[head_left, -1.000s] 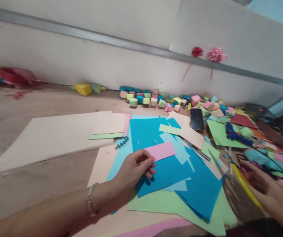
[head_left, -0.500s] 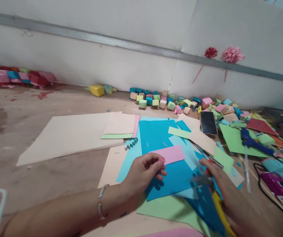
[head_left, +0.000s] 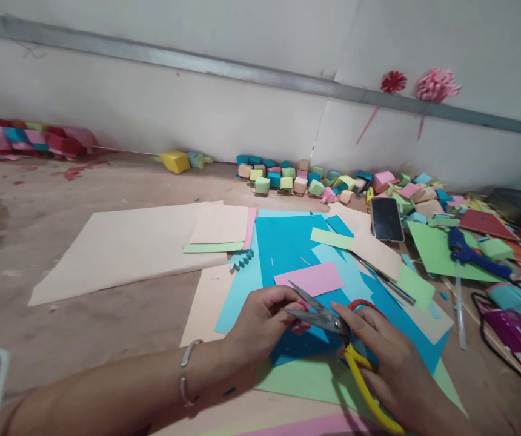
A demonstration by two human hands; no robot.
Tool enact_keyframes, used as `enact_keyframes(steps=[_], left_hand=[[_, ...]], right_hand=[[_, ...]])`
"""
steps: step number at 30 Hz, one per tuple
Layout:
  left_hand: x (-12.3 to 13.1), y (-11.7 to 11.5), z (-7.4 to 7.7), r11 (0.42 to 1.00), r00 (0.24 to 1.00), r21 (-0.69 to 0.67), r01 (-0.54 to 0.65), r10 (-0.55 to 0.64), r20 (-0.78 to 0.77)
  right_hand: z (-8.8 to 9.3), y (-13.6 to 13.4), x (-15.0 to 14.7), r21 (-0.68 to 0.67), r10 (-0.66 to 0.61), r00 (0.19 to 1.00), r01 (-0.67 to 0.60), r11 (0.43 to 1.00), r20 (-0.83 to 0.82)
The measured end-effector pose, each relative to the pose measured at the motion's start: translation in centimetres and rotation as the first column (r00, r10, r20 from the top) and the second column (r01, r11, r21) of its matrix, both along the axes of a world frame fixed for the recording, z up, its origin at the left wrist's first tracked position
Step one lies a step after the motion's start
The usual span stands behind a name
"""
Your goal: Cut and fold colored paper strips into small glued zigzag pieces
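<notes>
Pink scrap (head_left: 304,305), apparently paper, sits pinched in the left hand's (head_left: 269,315) narrow grip, seemingly between the parted blades of the scissors (head_left: 333,322); the right hand's (head_left: 390,348) grip wraps their handles. Holding these 2 so close probably steadies the piece. A pink strip (head_left: 310,278) lies just beyond on the blue sheet (head_left: 285,242), likely for easy reach; among the table's (head_left: 83,327) papers I make out no container
</notes>
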State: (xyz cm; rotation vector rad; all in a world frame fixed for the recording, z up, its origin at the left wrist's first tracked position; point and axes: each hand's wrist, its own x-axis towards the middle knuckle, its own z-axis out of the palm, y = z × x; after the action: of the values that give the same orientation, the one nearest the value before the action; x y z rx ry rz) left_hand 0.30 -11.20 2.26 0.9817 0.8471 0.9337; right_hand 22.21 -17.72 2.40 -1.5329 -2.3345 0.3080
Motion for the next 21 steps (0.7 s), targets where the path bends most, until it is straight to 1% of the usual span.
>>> enact_keyframes(steps=[4, 11, 21], left_hand=[[-0.03, 0.05, 0.10, 1.000, 1.000, -0.015, 0.019, -0.019, 0.024], [-0.24, 0.09, 0.21, 0.999, 0.999, 0.001, 0.039, -0.039, -0.020], [-0.17, 0.40, -0.18, 0.998, 0.998, -0.029, 0.058, -0.058, -0.010]], right_hand=[[-0.04, -0.14, -0.11, -0.003, -0.004, 1.000, 0.004, 1.000, -0.015], [-0.34, -0.25, -0.15, 0.026, -0.002, 1.000, 0.002, 1.000, -0.001], [-0.39, -0.15, -0.11, 0.061, 0.009, 1.000, -0.010, 0.998, 0.016]])
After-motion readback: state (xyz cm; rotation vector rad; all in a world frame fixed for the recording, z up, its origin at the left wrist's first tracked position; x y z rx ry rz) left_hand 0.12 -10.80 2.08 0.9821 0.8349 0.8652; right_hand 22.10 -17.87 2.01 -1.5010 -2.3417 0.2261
